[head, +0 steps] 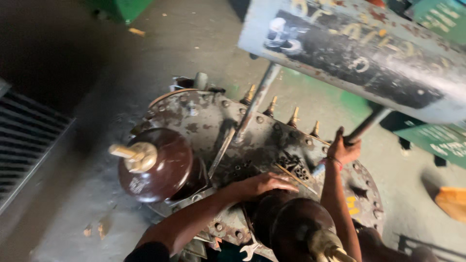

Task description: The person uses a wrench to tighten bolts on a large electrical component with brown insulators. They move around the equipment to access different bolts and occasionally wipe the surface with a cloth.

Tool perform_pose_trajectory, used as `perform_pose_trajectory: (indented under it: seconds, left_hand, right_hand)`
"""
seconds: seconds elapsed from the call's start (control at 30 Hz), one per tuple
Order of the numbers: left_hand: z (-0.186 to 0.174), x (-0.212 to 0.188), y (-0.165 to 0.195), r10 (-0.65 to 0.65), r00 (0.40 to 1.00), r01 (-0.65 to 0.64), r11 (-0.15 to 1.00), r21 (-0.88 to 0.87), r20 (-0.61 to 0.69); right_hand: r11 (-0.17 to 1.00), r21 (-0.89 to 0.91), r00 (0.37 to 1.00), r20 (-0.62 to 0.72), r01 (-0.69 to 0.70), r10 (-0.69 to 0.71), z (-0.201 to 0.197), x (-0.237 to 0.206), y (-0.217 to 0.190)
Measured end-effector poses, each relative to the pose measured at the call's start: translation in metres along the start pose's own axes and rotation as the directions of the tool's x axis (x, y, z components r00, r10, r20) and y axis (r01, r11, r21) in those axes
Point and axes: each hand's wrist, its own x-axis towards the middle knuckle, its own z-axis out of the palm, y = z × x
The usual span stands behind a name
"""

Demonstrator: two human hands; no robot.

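I look down on the rusty grey lid of a transformer tank (204,119). My left hand (264,184) lies flat on the lid's middle, fingers stretched toward a heap of dark bolts (293,167) and a thin brass rod (291,175). My right hand (343,148) is closed around the lower end of a slanted metal support pipe (371,121) that carries a big grey cylindrical tank (369,53) overhead. A brown porcelain insulator with a brass stud (155,167) stands to the left of my left arm. A second brown insulator (301,228) rises between my arms.
A second support pipe (257,99) runs from the lid up to the cylindrical tank. Several small brass terminals (293,117) line the lid's far edge. An open-end spanner (250,250) lies at the near rim. A finned grille (24,140) is at left, green panels (437,140) at right.
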Motion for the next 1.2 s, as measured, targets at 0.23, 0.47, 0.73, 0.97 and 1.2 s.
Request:
perform_pose_trajectory:
  seconds: [0.23, 0.47, 0.73, 0.97, 1.2]
  left_hand:
    - [0.011, 0.005, -0.008, 0.009, 0.994, 0.027, 0.947, 0.321, -0.109]
    - [-0.012, -0.005, 0.021, 0.041, 0.998, -0.042, 0.999, 0.029, 0.045]
    - [-0.008, 0.009, 0.031, -0.016, 1.000, 0.010, 0.956, 0.293, 0.018]
    - [-0.011, 0.000, 0.025, -0.012, 0.997, 0.004, 0.995, 0.099, 0.073]
    - [-0.010, -0.004, 0.023, 0.026, 0.997, -0.035, 0.992, 0.122, 0.075]
  right_hand:
    - [1.000, -0.011, 1.000, -0.008, -0.011, 0.011, -0.006, 0.000, -0.008]
    - [0.999, -0.035, 1.000, -0.004, -0.025, 0.025, -0.009, -0.002, -0.015]
    - [0.999, -0.034, 1.000, -0.003, -0.018, 0.018, -0.010, -0.002, -0.015]
    - [0.998, -0.037, 0.999, 0.006, -0.046, 0.046, -0.010, -0.002, -0.014]
    - [0.990, -0.138, 1.000, -0.002, -0.017, 0.017, -0.009, 0.000, -0.008]
